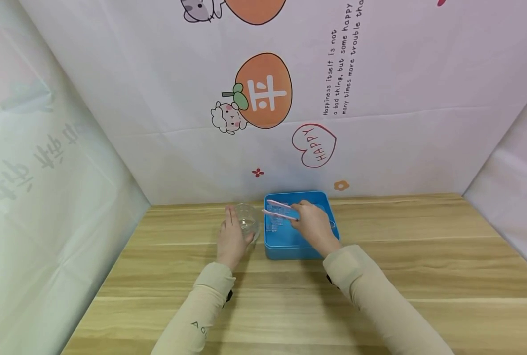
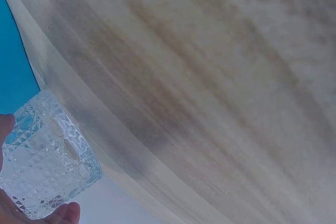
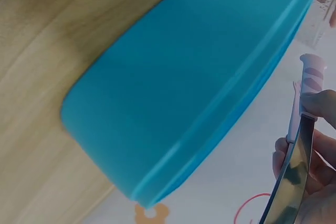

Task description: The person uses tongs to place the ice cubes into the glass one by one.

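My left hand (image 1: 231, 242) holds a clear glass (image 1: 248, 217) on the table, left of a blue box (image 1: 290, 253). In the left wrist view the glass (image 2: 52, 166) has a faceted diamond pattern, and fingertips (image 2: 65, 213) grip its sides. Over the box, my right hand (image 1: 313, 224) grips a pair of tongs (image 1: 279, 203). Their two pink tips are spread apart and point left toward the glass. Several clear cubes (image 1: 272, 226) lie in the box's left part, below the tongs. The right wrist view shows the tongs' shiny metal band (image 3: 294, 174).
A light wood-grain table (image 1: 263, 305) carries the box and glass near its back edge. Behind it rises a white printed cloth (image 1: 379, 148), with another white cloth (image 1: 46, 197) at the left side. A small clear ring-like piece (image 1: 332, 224) shows at the box's right side.
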A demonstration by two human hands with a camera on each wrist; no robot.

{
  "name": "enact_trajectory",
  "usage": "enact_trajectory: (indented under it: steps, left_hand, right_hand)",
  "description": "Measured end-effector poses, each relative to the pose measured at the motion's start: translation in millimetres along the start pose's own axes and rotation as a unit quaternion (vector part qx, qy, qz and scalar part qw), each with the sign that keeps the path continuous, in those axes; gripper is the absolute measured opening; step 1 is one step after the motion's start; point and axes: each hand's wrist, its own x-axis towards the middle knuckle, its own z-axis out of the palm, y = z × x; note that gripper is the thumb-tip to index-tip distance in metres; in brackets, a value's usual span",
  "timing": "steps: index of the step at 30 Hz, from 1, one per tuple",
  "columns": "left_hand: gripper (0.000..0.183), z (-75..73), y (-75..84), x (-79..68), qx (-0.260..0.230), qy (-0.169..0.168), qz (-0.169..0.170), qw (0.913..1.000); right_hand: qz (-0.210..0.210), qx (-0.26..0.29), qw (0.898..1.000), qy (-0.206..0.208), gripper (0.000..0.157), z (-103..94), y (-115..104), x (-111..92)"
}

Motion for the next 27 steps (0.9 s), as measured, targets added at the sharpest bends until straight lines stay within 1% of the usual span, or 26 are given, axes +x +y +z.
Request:
enact_trajectory:
  steps: [5,13,17,22,27]
  left_hand:
    - [0.096,-0.2,-0.2,-0.7,-0.001,0.001,0.002,1.0000]
    - [0.096,-0.7,0.8,-1.0,-0.004,0.001,-0.003,1.0000]
    - [0.096,-1.8,1.1,-0.8,-0.004,-0.004,-0.006,1.0000]
    - [0.098,-3.7,2.0,-0.8,-0.002,-0.015,-0.011,0.9998]
    - [0.096,-4.3,3.2,0.2,0.000,-0.024,-0.014,0.9996]
  right_hand:
    - [-0.001,-0.012,1.000,-0.011,0.038,4.8,5.0,-2.0]
    - [-0.001,-0.027,0.998,-0.051,0.036,12.2,11.5,-3.9]
    - [-0.008,-0.033,0.997,-0.062,0.034,16.8,13.5,-4.6]
    - [-0.004,-0.032,0.997,-0.071,0.034,20.9,13.2,-3.9]
    - [-0.001,-0.038,0.997,-0.070,0.034,23.4,12.9,-2.8]
